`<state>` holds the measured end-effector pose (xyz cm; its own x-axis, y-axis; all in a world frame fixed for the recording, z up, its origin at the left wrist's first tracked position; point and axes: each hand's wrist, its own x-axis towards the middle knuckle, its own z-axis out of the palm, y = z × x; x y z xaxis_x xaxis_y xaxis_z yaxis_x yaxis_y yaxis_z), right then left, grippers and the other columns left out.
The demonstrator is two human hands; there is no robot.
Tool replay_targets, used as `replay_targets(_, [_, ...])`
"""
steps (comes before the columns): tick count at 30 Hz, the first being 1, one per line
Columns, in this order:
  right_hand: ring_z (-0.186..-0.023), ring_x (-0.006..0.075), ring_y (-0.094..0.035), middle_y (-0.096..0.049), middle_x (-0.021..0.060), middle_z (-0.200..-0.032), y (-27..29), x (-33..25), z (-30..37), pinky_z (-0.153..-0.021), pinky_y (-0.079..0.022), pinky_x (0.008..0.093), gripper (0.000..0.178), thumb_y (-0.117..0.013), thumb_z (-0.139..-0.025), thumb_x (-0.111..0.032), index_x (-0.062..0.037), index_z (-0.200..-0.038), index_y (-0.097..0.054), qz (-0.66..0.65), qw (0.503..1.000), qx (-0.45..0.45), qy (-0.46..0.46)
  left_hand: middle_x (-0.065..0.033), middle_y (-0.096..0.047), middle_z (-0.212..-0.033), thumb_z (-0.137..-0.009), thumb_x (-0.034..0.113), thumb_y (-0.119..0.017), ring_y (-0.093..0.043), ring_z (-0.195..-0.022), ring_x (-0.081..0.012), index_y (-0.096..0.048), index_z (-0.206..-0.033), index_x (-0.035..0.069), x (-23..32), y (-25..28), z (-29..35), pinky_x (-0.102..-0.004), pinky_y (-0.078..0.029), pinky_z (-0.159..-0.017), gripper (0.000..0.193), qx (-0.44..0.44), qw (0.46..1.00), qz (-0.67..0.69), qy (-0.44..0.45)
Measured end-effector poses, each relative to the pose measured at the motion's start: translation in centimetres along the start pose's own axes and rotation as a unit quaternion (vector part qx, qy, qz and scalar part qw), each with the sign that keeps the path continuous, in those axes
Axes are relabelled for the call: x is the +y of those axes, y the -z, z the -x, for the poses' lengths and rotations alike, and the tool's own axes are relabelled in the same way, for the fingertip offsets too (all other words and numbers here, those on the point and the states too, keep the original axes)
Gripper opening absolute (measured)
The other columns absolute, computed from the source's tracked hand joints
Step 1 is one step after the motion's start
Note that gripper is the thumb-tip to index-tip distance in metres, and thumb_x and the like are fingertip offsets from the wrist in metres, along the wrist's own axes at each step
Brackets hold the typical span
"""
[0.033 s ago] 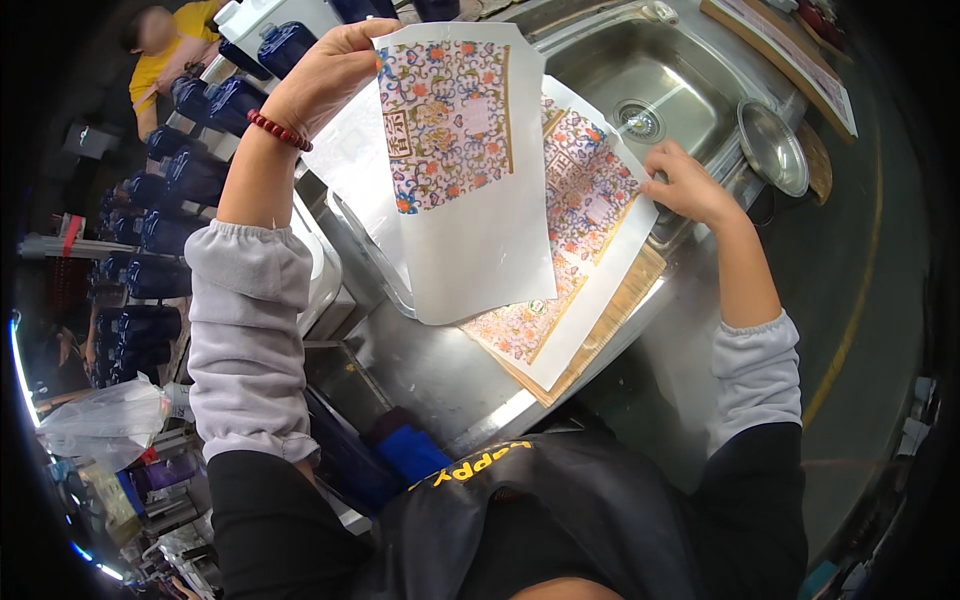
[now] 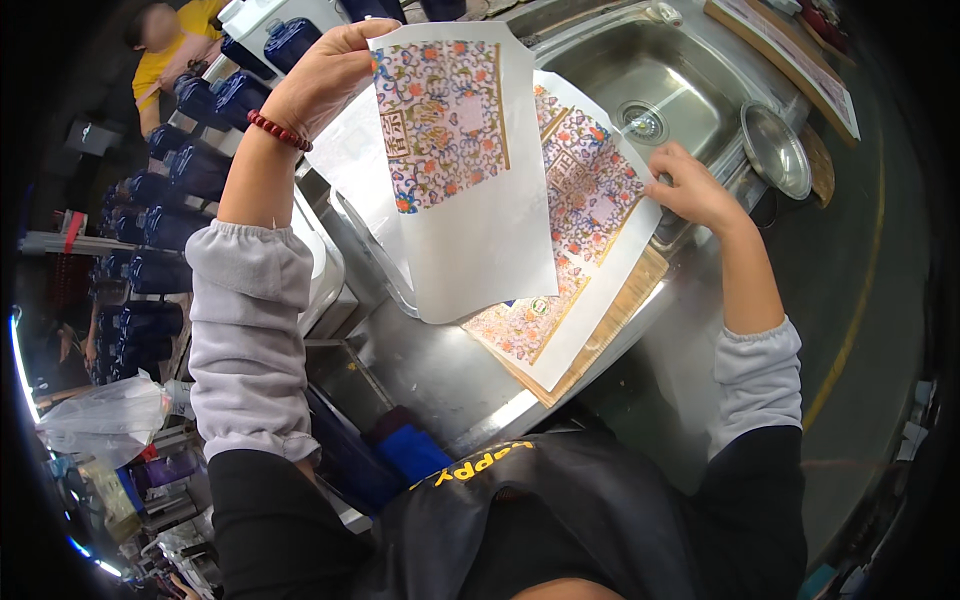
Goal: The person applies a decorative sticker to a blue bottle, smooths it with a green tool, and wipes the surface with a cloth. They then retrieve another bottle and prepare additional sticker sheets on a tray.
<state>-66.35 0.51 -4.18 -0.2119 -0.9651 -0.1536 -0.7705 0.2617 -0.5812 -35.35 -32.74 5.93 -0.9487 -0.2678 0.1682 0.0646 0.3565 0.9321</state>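
My left hand [image 2: 335, 72], a red bead bracelet at its wrist, pinches the top left corner of a white sheet with a colourful floral print [image 2: 478, 245]. This sheet hangs tilted over a second one and hides part of it. The lower floral sheet [image 2: 610, 275] has its right edge between the thumb and curled fingers of my right hand [image 2: 692, 185]. Beneath it lies a brown, layered-looking stack or board [image 2: 630, 300] on the metal counter. A white sheet or film [image 2: 355, 150] shows behind the raised sheet, over a metal tray's rim [image 2: 395, 292].
A steel sink [image 2: 690, 65] lies beyond the sheets, with a round metal bowl or lid [image 2: 775, 150] at its right. Rows of dark blue bottles [image 2: 175, 225] stand at the left. Another person [image 2: 180, 45] is at the far left. A framed board [image 2: 790, 60] leans at the far right.
The raised sheet's upper right edge has swung slightly left, showing a little more of the lower sheet. My right hand has shifted slightly right with the lower sheet's edge.
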Motion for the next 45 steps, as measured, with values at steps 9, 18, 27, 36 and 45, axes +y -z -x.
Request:
replay_targets(9, [-0.099,0.0117,-0.060,-0.068,0.0052,-0.108,2.2,-2.9,6.1,-0.090,-0.045,0.0255,0.034,-0.063,-0.089,-0.019,0.0005,-0.116,-0.065,-0.435,0.893,-0.006,-0.117,-0.0043,-0.071,-0.116,-0.100,0.009,-0.064,-0.066,-0.108,-0.0127,-0.065,-0.131,0.005,0.3,5.9,3.5,-0.0295,-0.054,-0.093,0.031,0.041,0.988,0.147,0.003])
replay_targets(18, [-0.115,0.0265,-0.058,-0.059,0.0124,-0.125,3.7,-8.4,2.0,-0.100,-0.046,0.0379,0.045,-0.066,-0.096,-0.031,-0.0035,-0.131,-0.064,-0.001,0.970,0.207,0.124,-0.0107,-0.071,-0.100,-0.091,0.009,-0.066,-0.065,-0.090,-0.0160,-0.064,-0.132,0.001,4.4,-2.9,-1.2,-0.0287,-0.053,-0.082,0.042,-0.026,0.975,-0.221,-0.018])
replay_targets(27, [-0.100,0.0171,-0.058,-0.060,0.0063,-0.112,5.5,-15.9,-5.8,-0.087,-0.048,0.0303,0.031,-0.074,-0.093,-0.031,-0.0006,-0.093,-0.067,0.025,0.977,0.090,0.191,-0.0153,-0.069,-0.116,-0.095,0.024,-0.069,-0.066,-0.108,-0.0258,-0.065,-0.126,0.002,5.1,-7.9,-3.4,-0.0354,-0.052,-0.094,0.039,-0.057,0.936,-0.348,0.014])
replay_targets(36, [-0.088,0.0204,-0.059,-0.062,0.0113,-0.097,5.8,-14.2,-4.4,-0.080,-0.049,0.0338,0.039,-0.069,-0.095,-0.036,0.0035,-0.094,-0.070,0.012,0.991,0.041,0.123,-0.0061,-0.068,-0.100,-0.103,0.030,-0.058,-0.061,-0.096,-0.0182,-0.067,-0.108,0.006,0.5,-7.2,-4.2,-0.0343,-0.048,-0.089,0.026,-0.065,0.964,-0.254,0.039])
replay_targets(45, [-0.069,0.0318,-0.065,-0.065,0.0206,-0.071,6.1,-19.5,-7.9,-0.071,-0.052,0.0439,0.049,-0.061,-0.093,-0.041,0.0070,-0.091,-0.070,0.186,0.974,0.048,0.125,-0.0173,-0.067,-0.098,-0.100,0.025,-0.056,-0.063,-0.094,-0.0345,-0.065,-0.107,0.004,2.6,-8.0,-4.2,-0.0414,-0.048,-0.085,0.024,-0.036,0.916,-0.395,-0.060])
